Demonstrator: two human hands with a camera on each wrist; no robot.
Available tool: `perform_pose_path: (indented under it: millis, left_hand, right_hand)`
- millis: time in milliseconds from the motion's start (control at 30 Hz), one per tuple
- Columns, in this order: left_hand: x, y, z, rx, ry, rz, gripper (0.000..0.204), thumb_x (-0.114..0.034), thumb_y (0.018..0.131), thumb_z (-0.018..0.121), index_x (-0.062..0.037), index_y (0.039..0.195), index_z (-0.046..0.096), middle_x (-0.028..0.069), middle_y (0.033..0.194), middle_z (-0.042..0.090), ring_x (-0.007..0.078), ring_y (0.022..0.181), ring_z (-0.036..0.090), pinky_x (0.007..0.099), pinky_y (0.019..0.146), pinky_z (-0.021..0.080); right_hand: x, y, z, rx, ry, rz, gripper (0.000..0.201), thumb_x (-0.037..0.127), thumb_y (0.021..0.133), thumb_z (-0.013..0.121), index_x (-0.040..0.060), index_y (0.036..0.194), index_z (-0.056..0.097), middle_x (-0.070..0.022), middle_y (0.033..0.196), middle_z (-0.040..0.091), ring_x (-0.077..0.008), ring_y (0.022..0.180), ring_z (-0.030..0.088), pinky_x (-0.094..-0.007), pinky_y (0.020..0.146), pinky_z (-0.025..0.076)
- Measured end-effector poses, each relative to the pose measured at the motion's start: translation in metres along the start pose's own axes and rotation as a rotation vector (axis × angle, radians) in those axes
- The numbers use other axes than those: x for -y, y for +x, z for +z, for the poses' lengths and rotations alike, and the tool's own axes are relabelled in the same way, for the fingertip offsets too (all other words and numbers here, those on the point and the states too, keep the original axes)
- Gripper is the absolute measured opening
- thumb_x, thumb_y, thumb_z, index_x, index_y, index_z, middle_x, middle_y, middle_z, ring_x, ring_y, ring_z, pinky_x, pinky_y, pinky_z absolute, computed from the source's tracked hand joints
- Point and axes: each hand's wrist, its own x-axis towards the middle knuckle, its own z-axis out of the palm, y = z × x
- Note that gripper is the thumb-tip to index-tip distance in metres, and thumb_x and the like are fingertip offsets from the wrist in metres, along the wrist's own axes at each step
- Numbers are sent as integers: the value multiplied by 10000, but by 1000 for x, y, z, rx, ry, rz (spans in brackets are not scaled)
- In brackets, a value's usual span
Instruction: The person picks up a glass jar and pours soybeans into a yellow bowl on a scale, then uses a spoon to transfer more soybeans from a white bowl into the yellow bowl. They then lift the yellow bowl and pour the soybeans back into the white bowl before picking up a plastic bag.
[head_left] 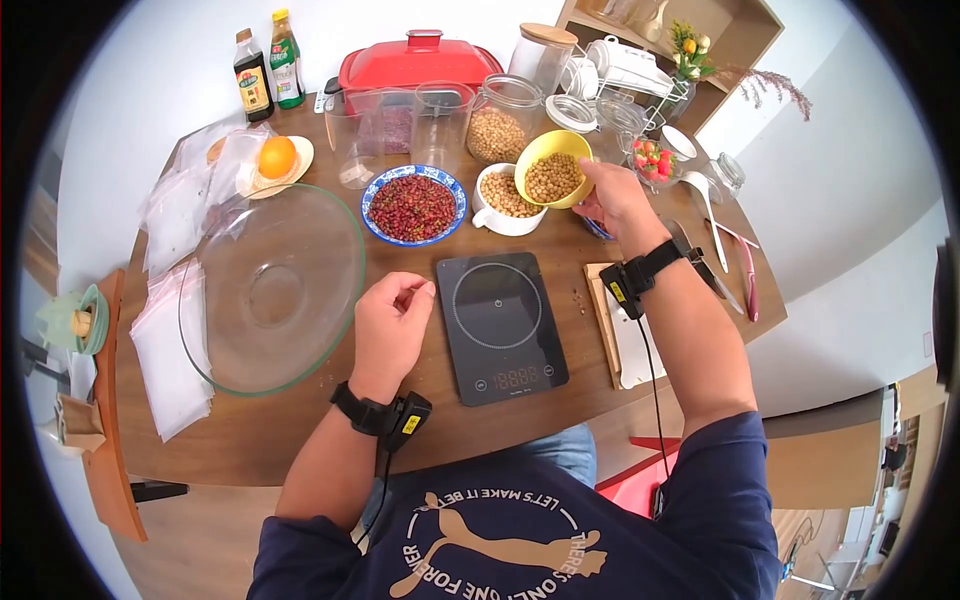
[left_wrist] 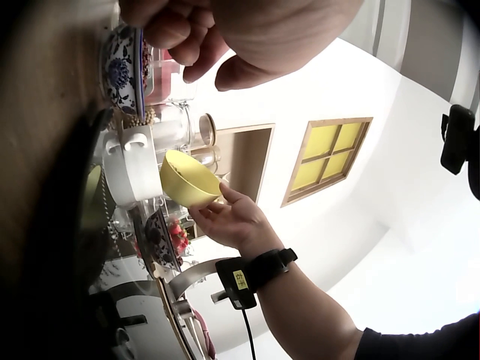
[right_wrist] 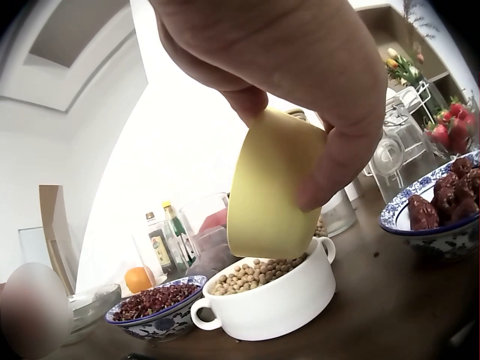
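Note:
My right hand (head_left: pixel 615 200) grips a yellow bowl (right_wrist: pixel 271 191) by its side, with the thumb and fingers on opposite walls. Pale round beans (head_left: pixel 553 178) lie inside it. The bowl tips over a white two-handled bowl (right_wrist: pixel 289 309), which holds more of the same beans (right_wrist: pixel 244 279); its lower rim overlaps them in the right wrist view. My left hand (head_left: pixel 392 325) hovers near the table's front, between a large clear glass dish (head_left: pixel 225 350) and a black panel with a lit display (head_left: pixel 500 360). Its fingers curl loosely around nothing.
A blue-and-white bowl (head_left: pixel 370 215) of dark red pods or peppercorns stands left of the white bowl. Behind are glass jars (head_left: pixel 497 135), clear cups (head_left: pixel 440 130) and a red cooker (head_left: pixel 420 62). A board (head_left: pixel 605 340), knife and ladle (head_left: pixel 705 200) lie right; plastic bags (head_left: pixel 170 340) lie left.

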Motion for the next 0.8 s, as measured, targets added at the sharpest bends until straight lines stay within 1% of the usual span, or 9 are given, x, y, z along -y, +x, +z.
perform_pose_path:
  millis: [33,333,433,533,633,733,800]
  left_hand:
    - [0,0,0,1,3,7,100,-77,853,661,19,876,640,29,664,592,74,580,504,244,544,423]
    - [1,0,1,10,21,15,69,-47,833,650,17,856,639,32,655,587,78,572,507,246,536,423]
    - [5,0,1,12,37,25,61,-38,827,646,17,852,639,33,651,586,79,569,509,247,533,423]
    - [3,-1,1,12,28,22,55,-30,821,644,17,847,638,34,649,586,82,568,511,247,534,423]
    - [2,-1,2,14,28,20,52,-28,819,643,19,843,636,37,647,585,84,565,511,248,533,423]
    - [0,-1,1,16,38,26,49,-26,818,642,17,840,636,39,646,584,85,564,510,249,533,422]
    - [0,-1,1,18,42,24,47,-25,818,642,16,840,637,40,647,585,86,564,511,249,532,421]
  right_hand:
    - [1,1,1,12,-14,-8,355,273,928,583,6,1162,563,-100,1090,611,-215,950,597,-408,795,517]
    - [3,2,12,-58,-239,-139,389,288,891,627,-49,1086,610,-120,990,649,-211,839,634,-361,663,537]
    - [4,3,17,-74,-314,-205,422,289,866,650,-70,1085,612,-162,969,666,-235,829,652,-375,685,534]
    - [-1,11,20,-112,-444,-318,440,278,845,663,-81,1092,607,-207,976,674,-270,843,666,-372,721,524]
    - [-2,8,25,-129,-468,-354,440,270,838,668,-85,1089,604,-243,1003,669,-314,888,667,-373,766,511]
    - [-4,11,26,-114,-612,-413,476,278,880,638,-60,1204,556,-169,998,650,-232,852,635,-333,706,528]
    - [-5,11,28,-182,-720,-523,475,269,848,662,-60,1177,561,-228,1038,633,-335,964,607,-387,820,497]
